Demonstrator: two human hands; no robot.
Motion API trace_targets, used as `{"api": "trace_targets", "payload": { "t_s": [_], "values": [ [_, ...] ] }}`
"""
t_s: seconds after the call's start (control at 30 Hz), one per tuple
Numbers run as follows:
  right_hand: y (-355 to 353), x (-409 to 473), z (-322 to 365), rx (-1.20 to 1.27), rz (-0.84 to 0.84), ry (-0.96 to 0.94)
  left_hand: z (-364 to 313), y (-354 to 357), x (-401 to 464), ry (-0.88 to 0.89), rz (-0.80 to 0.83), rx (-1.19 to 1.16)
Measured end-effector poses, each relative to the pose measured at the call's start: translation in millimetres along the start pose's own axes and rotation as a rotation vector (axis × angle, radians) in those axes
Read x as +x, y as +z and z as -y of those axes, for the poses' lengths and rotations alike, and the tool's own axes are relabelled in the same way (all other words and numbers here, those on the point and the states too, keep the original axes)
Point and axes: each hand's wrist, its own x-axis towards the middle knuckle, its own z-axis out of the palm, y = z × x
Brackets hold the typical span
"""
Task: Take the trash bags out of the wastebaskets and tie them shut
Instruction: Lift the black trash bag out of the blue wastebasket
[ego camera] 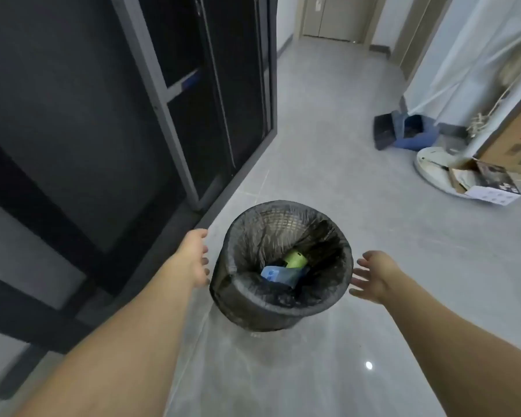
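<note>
While both hands flank the wastebasket [282, 266], neither grasps anything: the left hand [193, 255] hangs just beside the basket's left rim with fingers loosely extended, perhaps brushing the bag, though I cannot tell if it touches. The right hand [373, 275] sits near the basket's right rim, fingers spread wide, clearly apart from it. The black trash bag [268, 308] lines the wastebasket, its top folded down over the rim. It looks thin, soft and crinkly, likely light, since only a green item [295, 258] and a blue packet [272, 273] lie inside the basket. The folded cuff on either side of the rim seems the best place to pinch. The wastebasket stands on the grey floor [358, 206], close to dark cabinet doors [211, 100] left of it.
</note>
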Motion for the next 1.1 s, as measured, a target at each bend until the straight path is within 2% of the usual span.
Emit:
{"api": "trace_targets", "payload": {
  "t_s": [0.17, 0.3, 0.37, 0.53, 0.77, 0.93, 1.1],
  "values": [
    [13.9, 44.8, -37.3, 0.052, 0.127, 0.111, 40.9, 4.5, 13.2, -0.094, 0.069, 0.005],
    [23.9, 65.4, -51.4, -0.005, 0.318, 0.048, 57.8, 4.4, 25.8, -0.086, 0.029, 0.060],
    [24.4, 79.1, -56.6, -0.058, 0.300, 0.079, 61.1, 1.3, 32.8, -0.071, -0.005, 0.079],
    [23.8, 83.4, -66.7, -0.087, 0.196, 0.150, 58.3, -3.0, 25.8, -0.008, 0.035, 0.089],
    [23.3, 59.7, -76.3, 0.002, 0.147, 0.134, 66.0, -4.3, 8.8, 0.020, 0.022, 0.087],
    [10.5, 45.8, -79.4, 0.127, 0.151, 0.193, 74.8, -8.5, 0.9, 0.015, -0.010, 0.021],
    [-1.2, 34.1, -85.4, 0.101, 0.138, 0.223, 86.5, -4.3, -20.6, 0.004, -0.007, -0.020]
  ]
}}
